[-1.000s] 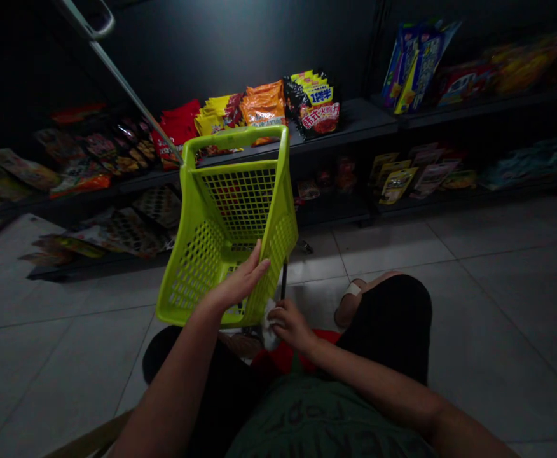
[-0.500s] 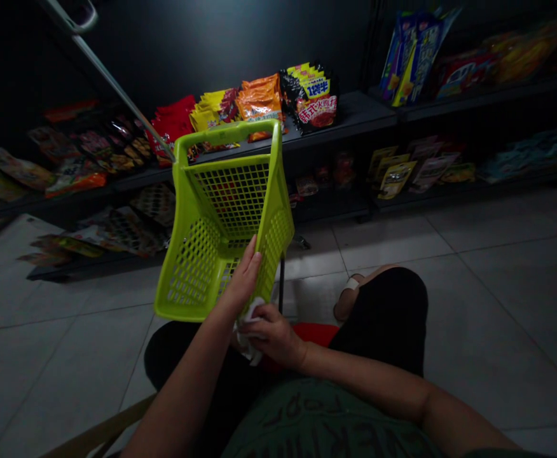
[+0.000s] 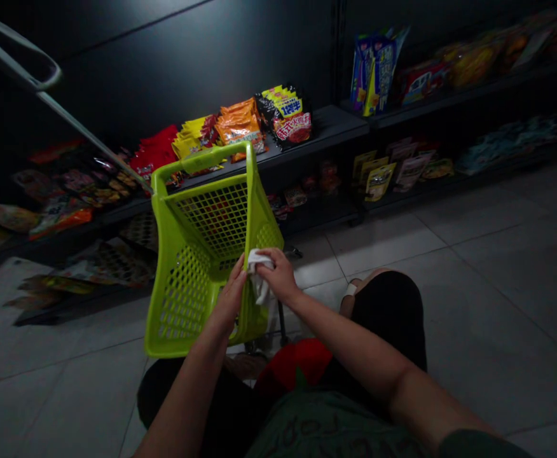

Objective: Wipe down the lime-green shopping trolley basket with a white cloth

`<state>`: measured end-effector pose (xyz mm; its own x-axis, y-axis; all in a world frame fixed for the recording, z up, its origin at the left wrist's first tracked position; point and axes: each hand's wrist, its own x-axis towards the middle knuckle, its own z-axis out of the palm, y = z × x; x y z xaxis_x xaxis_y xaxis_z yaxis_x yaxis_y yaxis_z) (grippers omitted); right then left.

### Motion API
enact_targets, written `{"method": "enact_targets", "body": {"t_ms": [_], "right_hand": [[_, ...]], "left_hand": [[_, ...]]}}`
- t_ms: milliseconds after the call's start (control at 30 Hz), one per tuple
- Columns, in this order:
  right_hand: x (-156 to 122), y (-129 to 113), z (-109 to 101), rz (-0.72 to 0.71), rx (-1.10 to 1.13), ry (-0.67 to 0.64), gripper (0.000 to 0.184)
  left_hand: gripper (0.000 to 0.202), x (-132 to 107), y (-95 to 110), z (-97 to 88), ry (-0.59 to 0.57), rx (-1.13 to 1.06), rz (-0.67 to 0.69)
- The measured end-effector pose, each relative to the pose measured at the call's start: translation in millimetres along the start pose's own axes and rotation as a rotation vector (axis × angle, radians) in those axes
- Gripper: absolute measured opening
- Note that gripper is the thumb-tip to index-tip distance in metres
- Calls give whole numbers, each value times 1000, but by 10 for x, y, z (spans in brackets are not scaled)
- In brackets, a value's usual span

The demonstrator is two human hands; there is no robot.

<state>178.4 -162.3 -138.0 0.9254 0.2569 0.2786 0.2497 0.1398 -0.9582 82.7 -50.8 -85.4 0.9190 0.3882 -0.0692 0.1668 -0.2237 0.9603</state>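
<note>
Lime plastic shopping basket (image 3: 178, 305) tilted before us; left hand (image 3: 228, 302) against side wall, grip unclear; right hand (image 3: 278, 273) fingers closed on white cloth (image 3: 259, 277), pressed to rim.

Left hand (image 3: 228, 304) beside right hand (image 3: 278, 275)

Lime-green plastic shopping basket (image 3: 178, 299), tilted, with the left hand (image 3: 228, 302) against its side; right hand (image 3: 278, 273) pressing a white cloth (image 3: 259, 277) to its rim; snack packets (image 3: 240, 124) on dark shelves (image 3: 316, 130) beyond.
</note>
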Motion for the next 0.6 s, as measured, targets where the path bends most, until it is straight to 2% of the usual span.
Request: {"method": "enact_targets", "body": {"t_ms": [67,100,167,267,300,367,433,533,600], "right_hand": [[181,-108,67,9,18,64,26],[144,-121,92,20,19,68,26],[-180,-91,120,9,21,10,27],[-924,9,95,-96,63,-203,20],[-1098,42,70,-136,83,-277,16],[-1162,107,11,-182,110,-350,13],[-825,172,-34,-152,107,-273,16],[64,256,-58,11,46,-4,16],[514,286,-59,129,-8,127,11]], "left_hand": [[62,4,1,-9,-16,-40,-38],[64,7,5,-14,-22,-58,-62],[65,12,19,-21,-16,-83,-98],[63,13,43,-16,3,-91,-115],[62,10,48,-10,5,-96,-116],[62,2,46,1,3,-114,-121],[65,-11,34,8,-12,-142,-140],[68,-41,25,13,-47,-131,-179],[67,-66,33,18,-63,-88,-174]]}}
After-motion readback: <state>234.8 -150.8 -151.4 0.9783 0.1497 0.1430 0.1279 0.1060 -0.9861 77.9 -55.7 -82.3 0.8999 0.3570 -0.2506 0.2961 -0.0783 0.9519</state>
